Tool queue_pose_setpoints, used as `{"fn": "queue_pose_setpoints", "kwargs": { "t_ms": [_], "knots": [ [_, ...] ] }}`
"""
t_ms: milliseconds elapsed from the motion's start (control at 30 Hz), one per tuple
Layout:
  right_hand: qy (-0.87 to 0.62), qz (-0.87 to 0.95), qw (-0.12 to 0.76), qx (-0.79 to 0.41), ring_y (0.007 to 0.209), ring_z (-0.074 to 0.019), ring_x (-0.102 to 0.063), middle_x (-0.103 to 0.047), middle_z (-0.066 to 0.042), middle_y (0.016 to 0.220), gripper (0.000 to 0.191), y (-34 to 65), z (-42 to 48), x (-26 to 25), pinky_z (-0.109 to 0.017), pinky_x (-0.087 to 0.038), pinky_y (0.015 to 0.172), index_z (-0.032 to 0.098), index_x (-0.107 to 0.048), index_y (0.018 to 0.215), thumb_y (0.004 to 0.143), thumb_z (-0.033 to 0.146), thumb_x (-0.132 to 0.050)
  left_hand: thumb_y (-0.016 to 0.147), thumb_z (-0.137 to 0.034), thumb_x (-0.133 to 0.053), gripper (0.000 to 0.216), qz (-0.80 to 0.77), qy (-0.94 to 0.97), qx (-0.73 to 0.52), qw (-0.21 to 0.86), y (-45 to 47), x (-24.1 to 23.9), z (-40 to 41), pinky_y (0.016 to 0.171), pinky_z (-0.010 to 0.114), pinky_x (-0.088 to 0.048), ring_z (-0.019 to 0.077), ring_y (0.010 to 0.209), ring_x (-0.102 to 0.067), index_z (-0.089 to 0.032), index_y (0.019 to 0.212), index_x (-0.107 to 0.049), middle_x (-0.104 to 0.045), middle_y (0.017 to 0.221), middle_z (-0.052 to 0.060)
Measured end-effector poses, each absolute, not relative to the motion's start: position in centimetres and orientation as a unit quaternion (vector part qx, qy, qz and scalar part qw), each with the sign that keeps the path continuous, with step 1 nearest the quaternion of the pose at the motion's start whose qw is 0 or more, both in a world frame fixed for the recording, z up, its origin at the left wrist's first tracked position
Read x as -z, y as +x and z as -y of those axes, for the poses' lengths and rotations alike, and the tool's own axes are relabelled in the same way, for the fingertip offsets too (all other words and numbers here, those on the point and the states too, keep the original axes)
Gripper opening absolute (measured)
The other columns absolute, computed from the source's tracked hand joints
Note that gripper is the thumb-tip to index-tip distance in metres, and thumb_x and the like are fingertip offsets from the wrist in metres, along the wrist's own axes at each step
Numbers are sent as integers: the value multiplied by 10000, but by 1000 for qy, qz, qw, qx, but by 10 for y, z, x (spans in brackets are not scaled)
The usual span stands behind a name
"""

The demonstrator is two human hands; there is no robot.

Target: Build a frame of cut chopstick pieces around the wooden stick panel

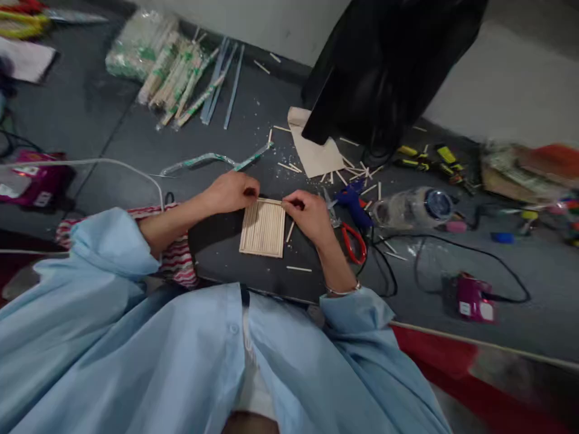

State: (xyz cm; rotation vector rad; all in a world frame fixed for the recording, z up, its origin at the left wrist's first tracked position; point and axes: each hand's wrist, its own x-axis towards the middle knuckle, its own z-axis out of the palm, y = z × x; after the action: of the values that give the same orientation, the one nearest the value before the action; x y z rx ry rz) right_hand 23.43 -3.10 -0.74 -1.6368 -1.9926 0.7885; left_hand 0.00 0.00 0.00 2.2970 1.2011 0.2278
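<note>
A small flat panel of pale wooden sticks (263,230) laid side by side rests on a dark board (217,253) in front of me. My left hand (233,190) pinches a thin stick at the panel's far left corner. My right hand (306,216) pinches the same stick at the far right corner. The stick lies along the panel's far edge. Both hands have their fingers closed.
Loose sticks (298,269) lie on the board and floor. Red-handled scissors (353,241) and a blue glue gun (353,202) sit right of my right hand. Packs of chopsticks (172,72) lie far left. A black bag (384,66), tape roll (414,208) and cables (452,253) are to the right.
</note>
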Motion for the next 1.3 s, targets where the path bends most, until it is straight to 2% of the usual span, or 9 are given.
{"fn": "queue_pose_setpoints", "kwargs": {
  "t_ms": [433, 633, 833, 933, 1100, 1200, 1300],
  "knots": [
    [-577, 720, 218, -318, 637, -120, -536, -669, 11, 726, 88, 234, 29, 7, -277, -402, 663, 196, -677, 754, 825, 219, -630, 782, -172, -526, 227, -445, 846, -108, 272, 1, 8, -1, 701, 274, -402, 162, 772, -612, -169, 878, -732, -726, 859, 58],
    [-553, 787, 196, -193, 744, -151, -573, -668, -24, 828, 149, 233, 41, 7, -284, -402, 683, 208, -699, 856, 913, 269, -576, 803, -170, -519, 245, -445, 853, -110, 249, 1, 7, 0, 711, 280, -423, 167, 787, -631, -173, 898, -745, -736, 869, 68],
    [-496, 855, 142, -62, 859, -191, -610, -693, -60, 869, 236, 233, 41, 8, -304, -413, 709, 196, -683, 848, 986, 265, -504, 840, -170, -503, 262, -446, 862, -103, 220, 0, 8, 2, 734, 303, -454, 191, 822, -649, -158, 923, -750, -731, 908, 93],
    [-476, 860, 175, -55, 864, -184, -608, -687, -50, 864, 242, 235, 41, 3, -299, -425, 726, 205, -669, 865, 1001, 271, -480, 843, -171, -525, 238, -434, 869, -144, 191, -1, 10, 4, 751, 304, -469, 183, 822, -635, -175, 906, -754, -702, 892, 76],
    [-472, 835, 261, -108, 799, -158, -601, -669, -25, 853, 170, 233, 45, -5, -287, -448, 724, 215, -661, 904, 984, 279, -525, 893, -213, -577, 220, -352, 882, -269, 162, 10, 7, 13, 912, 407, -475, 230, 982, -624, -173, 1034, -742, -702, 1045, 96],
    [-469, 818, 304, -133, 740, -141, -588, -666, -10, 845, 149, 227, 52, -10, -277, -452, 683, 219, -665, 909, 975, 280, -547, 961, -234, -527, 217, -310, 878, -312, 187, 18, 7, 19, 885, 406, -480, 225, 952, -632, -163, 998, -729, -725, 988, 93],
    [-480, 793, 347, -143, 730, -133, -594, -679, -4, 848, 124, 220, 65, -21, -273, -464, 681, 220, -674, 915, 965, 279, -576, 983, -271, -535, 208, -277, 856, -356, 251, 22, 8, 24, 842, 342, -493, 187, 898, -649, -159, 976, -709, -729, 933, 80]
  ]
}}
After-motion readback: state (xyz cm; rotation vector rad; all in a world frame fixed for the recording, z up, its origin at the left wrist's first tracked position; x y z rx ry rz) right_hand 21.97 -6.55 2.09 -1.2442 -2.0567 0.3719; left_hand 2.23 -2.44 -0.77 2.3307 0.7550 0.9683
